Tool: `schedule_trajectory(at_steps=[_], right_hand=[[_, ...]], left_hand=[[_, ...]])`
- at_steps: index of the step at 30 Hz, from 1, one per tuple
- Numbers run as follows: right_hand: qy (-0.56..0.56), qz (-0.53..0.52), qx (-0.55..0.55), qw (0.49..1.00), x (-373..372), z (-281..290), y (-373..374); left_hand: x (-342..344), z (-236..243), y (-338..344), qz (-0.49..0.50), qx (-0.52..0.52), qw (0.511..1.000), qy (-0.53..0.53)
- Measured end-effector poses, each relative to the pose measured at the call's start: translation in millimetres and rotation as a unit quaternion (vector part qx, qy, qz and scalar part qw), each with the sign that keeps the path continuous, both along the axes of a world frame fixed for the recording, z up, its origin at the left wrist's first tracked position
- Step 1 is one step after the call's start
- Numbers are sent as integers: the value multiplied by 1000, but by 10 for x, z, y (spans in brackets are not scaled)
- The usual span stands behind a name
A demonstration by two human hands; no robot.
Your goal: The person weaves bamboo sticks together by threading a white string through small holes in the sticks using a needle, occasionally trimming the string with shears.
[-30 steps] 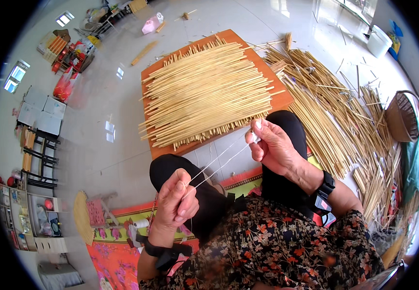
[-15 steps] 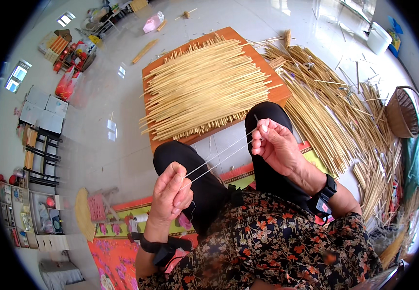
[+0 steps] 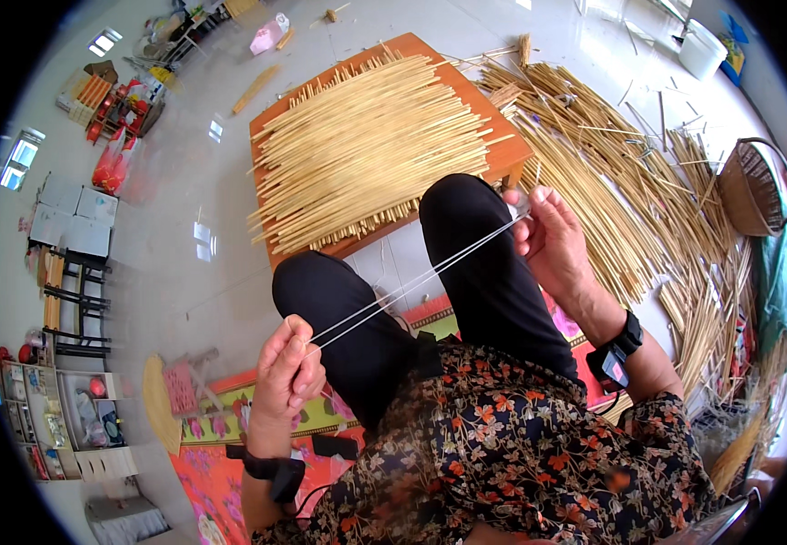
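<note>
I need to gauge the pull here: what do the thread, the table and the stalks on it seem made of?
Thread: perhaps cotton or synthetic fibre; white, fine strands drawn straight. Table: likely wood or veneer, perhaps varnished; smooth, even orange-brown top. Stalks: probably dried plant stems, unpainted-looking; straw-yellow, slim, uneven ends.

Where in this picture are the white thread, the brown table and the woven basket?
White thread (image 3: 440,267): head view, midway along a taut strand.
Brown table (image 3: 502,154): head view, bare top near its right corner.
Woven basket (image 3: 738,195): head view, outer side wall.
</note>
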State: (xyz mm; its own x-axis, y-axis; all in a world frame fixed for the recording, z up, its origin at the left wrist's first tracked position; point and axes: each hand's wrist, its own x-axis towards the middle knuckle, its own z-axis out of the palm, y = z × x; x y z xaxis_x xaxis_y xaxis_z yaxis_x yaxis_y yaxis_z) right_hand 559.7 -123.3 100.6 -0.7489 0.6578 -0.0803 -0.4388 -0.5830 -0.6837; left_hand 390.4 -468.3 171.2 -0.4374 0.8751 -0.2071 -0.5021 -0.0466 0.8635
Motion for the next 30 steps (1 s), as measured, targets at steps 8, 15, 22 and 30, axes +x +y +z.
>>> schedule_trajectory(at_steps=[8,15,22,30], right_hand=[[2,-12,-47,999,222,-311,537],[57,106,-82,989,364,-599,806],[27,53,-106,993,546,-887,1464],[-52,-36,-51,997,927,-1390,2568]], left_hand=[[-141,-137,-352,83,-74,993,36],[-105,-407,-640,102,-168,973,122],[-248,-625,-1011,129,-252,942,178],[-477,-844,-1379,166,-310,915,198]])
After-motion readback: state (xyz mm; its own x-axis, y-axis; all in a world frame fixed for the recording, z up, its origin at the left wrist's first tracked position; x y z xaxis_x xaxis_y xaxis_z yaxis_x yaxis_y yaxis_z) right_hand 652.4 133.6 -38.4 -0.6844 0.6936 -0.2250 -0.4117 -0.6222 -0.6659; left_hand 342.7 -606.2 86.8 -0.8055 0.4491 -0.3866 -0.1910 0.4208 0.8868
